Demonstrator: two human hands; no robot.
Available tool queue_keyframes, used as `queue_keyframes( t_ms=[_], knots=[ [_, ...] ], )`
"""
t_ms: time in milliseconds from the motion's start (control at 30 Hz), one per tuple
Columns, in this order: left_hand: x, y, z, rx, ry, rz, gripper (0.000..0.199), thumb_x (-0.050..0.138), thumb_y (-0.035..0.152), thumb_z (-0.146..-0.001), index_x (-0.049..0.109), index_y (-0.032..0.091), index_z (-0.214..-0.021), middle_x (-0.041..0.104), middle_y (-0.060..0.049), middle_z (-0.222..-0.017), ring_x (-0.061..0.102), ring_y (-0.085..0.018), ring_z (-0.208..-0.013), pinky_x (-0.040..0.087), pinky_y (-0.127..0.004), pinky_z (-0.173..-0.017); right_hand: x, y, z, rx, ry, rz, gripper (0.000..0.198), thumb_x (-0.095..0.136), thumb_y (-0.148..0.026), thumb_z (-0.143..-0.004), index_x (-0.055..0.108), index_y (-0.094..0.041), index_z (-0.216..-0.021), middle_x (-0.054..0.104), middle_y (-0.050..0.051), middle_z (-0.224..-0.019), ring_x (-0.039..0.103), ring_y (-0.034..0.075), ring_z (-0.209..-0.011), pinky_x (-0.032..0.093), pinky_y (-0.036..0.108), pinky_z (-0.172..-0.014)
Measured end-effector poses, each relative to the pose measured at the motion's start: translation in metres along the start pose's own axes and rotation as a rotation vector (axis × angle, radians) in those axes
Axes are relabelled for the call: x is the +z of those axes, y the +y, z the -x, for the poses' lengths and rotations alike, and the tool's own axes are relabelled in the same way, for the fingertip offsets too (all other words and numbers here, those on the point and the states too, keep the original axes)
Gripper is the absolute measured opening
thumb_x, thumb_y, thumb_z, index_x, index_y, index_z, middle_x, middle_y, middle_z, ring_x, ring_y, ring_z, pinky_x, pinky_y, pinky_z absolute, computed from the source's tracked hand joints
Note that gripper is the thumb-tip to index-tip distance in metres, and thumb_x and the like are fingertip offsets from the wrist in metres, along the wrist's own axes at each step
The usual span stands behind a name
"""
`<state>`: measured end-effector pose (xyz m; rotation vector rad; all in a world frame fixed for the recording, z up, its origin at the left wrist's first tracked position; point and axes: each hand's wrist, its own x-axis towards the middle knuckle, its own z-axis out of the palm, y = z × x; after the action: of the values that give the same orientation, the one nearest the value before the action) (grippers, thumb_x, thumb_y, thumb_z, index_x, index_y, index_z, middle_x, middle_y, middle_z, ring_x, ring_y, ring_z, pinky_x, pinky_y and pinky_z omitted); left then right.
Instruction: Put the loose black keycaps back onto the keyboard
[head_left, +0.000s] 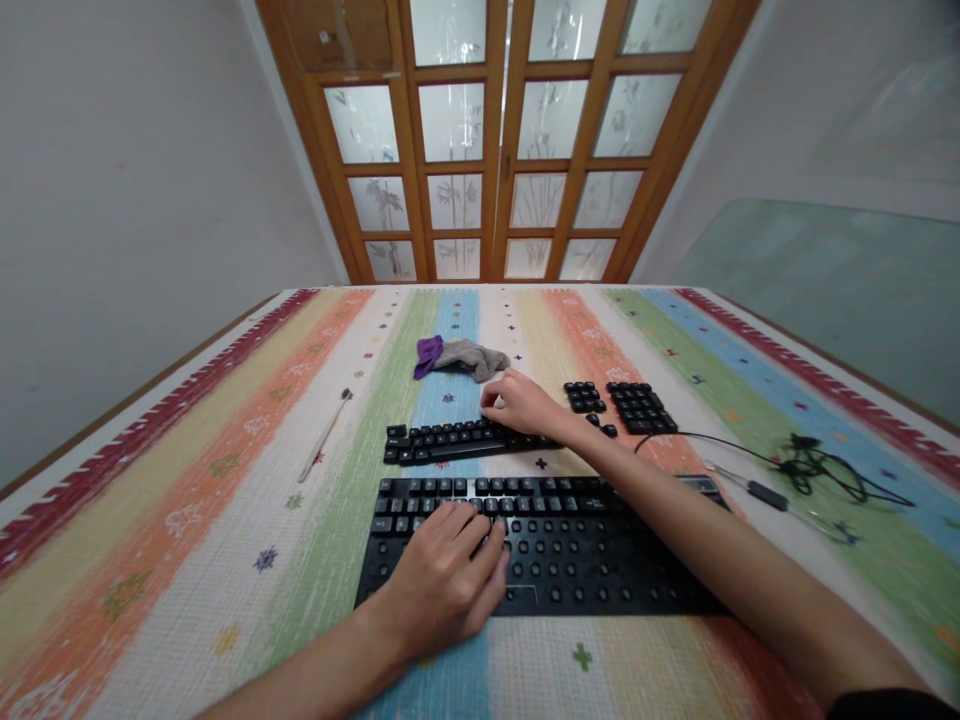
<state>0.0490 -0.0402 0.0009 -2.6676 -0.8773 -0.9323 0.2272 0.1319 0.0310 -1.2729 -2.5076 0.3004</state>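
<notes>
Striped table [180,560] fills the lower frame; at bottom centre lies a half-bare keyboard [564,557], the left hand [450,572] curled over it. Fingers bent, the right hand [523,405] reaches over loose keycaps [442,443] at centre; neither grip can be told. Keycap fitting seems underway, calling for a precise pinch.

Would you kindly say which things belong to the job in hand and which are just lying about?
Apparently in use:
keyboard, under the left hand
loose keycaps, by the right hand

Apparently lying about:
toothbrush
grey-and-purple cloth
black cable
black-handled wire tool
</notes>
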Motion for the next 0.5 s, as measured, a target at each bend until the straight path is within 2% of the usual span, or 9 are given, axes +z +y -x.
queue_keyframes(
  t_ms=[133, 233, 400, 500],
  knots=[
    [0.001, 0.002, 0.002, -0.014, 0.038, 0.004, 0.020, 0.052, 0.015, -0.094, 0.068, 0.008, -0.103, 0.067, -0.009, -0.081, 0.060, -0.021, -0.079, 0.054, -0.038, -0.071, -0.006, -0.003, 0.002, -0.009, 0.049, -0.029, 0.006, 0.065, -0.013, -0.084, 0.068, -0.013, -0.090, 0.070, 0.007, -0.086, 0.056, 0.021, -0.094, 0.042, 0.031, -0.082],
    [0.001, 0.006, 0.004, -0.022, 0.038, -0.030, 0.020, 0.052, 0.015, -0.094, 0.068, 0.007, -0.105, 0.068, -0.009, -0.083, 0.060, -0.022, -0.078, 0.053, -0.038, -0.071, -0.015, -0.009, 0.015, -0.046, 0.079, -0.075, 0.006, 0.065, -0.015, -0.086, 0.065, -0.014, -0.092, 0.069, 0.005, -0.086, 0.056, 0.019, -0.093, 0.042, 0.031, -0.084],
    [0.001, 0.010, 0.004, -0.028, 0.001, -0.074, 0.021, 0.053, 0.015, -0.093, 0.068, 0.006, -0.105, 0.069, -0.010, -0.085, 0.061, -0.023, -0.078, 0.052, -0.040, -0.073, -0.029, -0.023, 0.064, -0.186, 0.101, -0.212, 0.004, 0.065, -0.018, -0.088, 0.063, -0.016, -0.091, 0.066, 0.004, -0.086, 0.056, 0.018, -0.090, 0.043, 0.030, -0.081],
    [0.001, 0.010, 0.004, -0.006, 0.000, -0.095, 0.022, 0.054, 0.017, -0.093, 0.068, 0.005, -0.106, 0.071, -0.012, -0.089, 0.062, -0.024, -0.081, 0.052, -0.043, -0.079, -0.028, -0.032, 0.098, -0.199, 0.115, -0.283, 0.005, 0.062, -0.018, -0.090, 0.063, -0.017, -0.095, 0.065, 0.003, -0.089, 0.056, 0.016, -0.088, 0.046, 0.030, -0.078]
  ],
)
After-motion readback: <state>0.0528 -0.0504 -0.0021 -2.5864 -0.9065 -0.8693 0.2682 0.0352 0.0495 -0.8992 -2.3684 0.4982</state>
